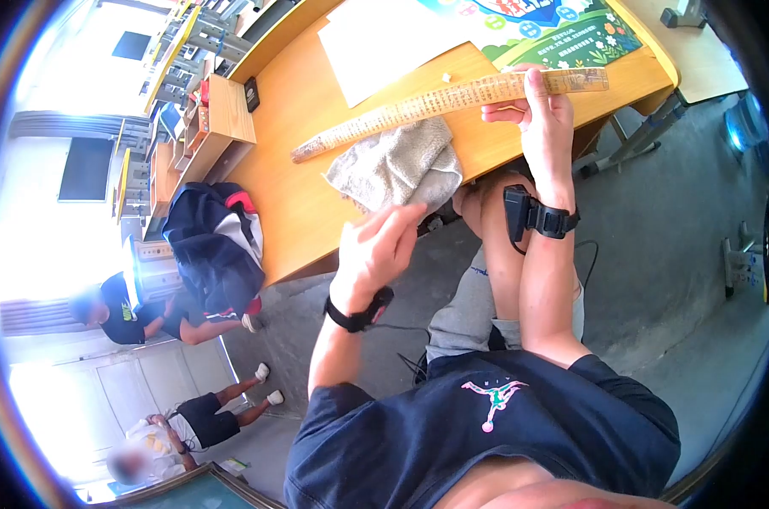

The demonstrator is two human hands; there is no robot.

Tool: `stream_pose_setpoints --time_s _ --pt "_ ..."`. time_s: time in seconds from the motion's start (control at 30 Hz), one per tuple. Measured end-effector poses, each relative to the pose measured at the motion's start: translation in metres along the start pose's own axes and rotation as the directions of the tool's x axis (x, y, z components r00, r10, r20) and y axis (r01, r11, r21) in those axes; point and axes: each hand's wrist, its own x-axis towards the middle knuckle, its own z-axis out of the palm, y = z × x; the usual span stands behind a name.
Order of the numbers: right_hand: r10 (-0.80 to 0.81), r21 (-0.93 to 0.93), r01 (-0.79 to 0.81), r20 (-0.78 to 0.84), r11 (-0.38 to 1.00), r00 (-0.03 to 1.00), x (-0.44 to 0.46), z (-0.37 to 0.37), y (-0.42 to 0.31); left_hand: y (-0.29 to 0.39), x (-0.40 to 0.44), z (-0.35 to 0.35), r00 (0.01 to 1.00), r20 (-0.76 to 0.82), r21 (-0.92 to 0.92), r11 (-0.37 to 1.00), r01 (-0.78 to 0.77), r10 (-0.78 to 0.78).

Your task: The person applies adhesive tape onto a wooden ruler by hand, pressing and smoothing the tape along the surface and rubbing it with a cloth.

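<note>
My right hand (544, 114) grips a long, curved tan strip (418, 109) near its right end. The thumb lies on its face and the other fingers are behind or below. Rows of small characters cover the strip, which stretches leftward above the desk and narrows to a darker end. A crumpled grey towel (401, 161) sits just under the strip, at the desk's near edge. Over its lower edge reach the bent, slightly parted fingers of my left hand (380, 250). Nothing shows clasped in that hand; its thumb is hidden.
White paper (384, 42) and a green printed poster (563, 38) lie on the wooden desk (287, 212). A dark jacket (210, 246) hangs at the desk's left end beside a wooden box (229, 110). Two people (126, 310) are at the left.
</note>
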Motion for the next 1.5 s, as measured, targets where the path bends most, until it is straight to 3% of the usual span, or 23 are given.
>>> stream_pose_setpoints --time_s 0.07,0.2,0.27,0.4,0.53,0.67,0.73,0.83,0.93,1.13,1.37,1.5 --pt "0.035 -0.015 -0.035 0.048 0.999 0.998 0.000 -0.003 0.001 0.002 0.030 -0.011 0.992 -0.064 0.027 0.994 -0.104 0.105" --pt "0.035 0.014 -0.036 0.058 0.999 0.998 0.000 -0.003 0.003 -0.017 0.094 -0.013 0.980 -0.128 0.046 0.988 -0.149 0.154" --pt "-0.003 0.028 0.002 0.035 1.000 0.999 0.001 -0.002 0.004 -0.030 0.126 -0.003 0.902 -0.243 0.236 0.924 -0.302 0.357" --pt "-0.028 0.036 0.028 -0.006 0.999 1.000 0.003 -0.006 0.003 -0.045 0.143 0.014 0.909 -0.104 0.102 0.914 -0.393 0.403" --pt "-0.001 0.022 0.002 -0.038 1.000 0.999 0.001 -0.002 0.000 -0.054 0.146 0.028 0.960 -0.007 -0.143 0.950 -0.276 0.278" --pt "-0.012 -0.012 0.012 -0.006 1.000 1.000 0.001 0.004 -0.001 -0.066 0.150 0.025 0.952 -0.048 -0.128 0.944 -0.305 0.301" --pt "-0.010 -0.038 0.010 0.006 0.999 1.000 0.000 0.007 -0.002 -0.075 0.155 0.026 0.880 -0.153 -0.073 0.883 -0.463 0.449" --pt "-0.009 0.016 0.009 -0.016 1.000 1.000 -0.002 0.009 -0.002 -0.084 0.157 0.028 0.822 -0.225 -0.041 0.838 -0.545 0.524" --pt "-0.061 0.066 0.057 0.060 0.996 0.996 -0.005 0.009 0.001 -0.087 0.153 0.020 0.765 -0.244 0.045 0.795 -0.604 0.595" --pt "-0.142 0.139 0.119 0.168 0.983 0.976 -0.006 0.010 0.003 -0.084 0.145 0.012 0.728 -0.337 0.107 0.793 -0.600 0.597" --pt "-0.213 0.215 0.171 0.190 0.962 0.958 -0.008 0.002 0.005 -0.070 0.144 0.002 0.674 -0.336 0.246 0.753 -0.611 0.657" --pt "-0.241 0.210 0.181 0.308 0.961 0.920 -0.008 0.002 0.003 -0.068 0.140 0.007 0.661 -0.387 0.302 0.766 -0.568 0.643"
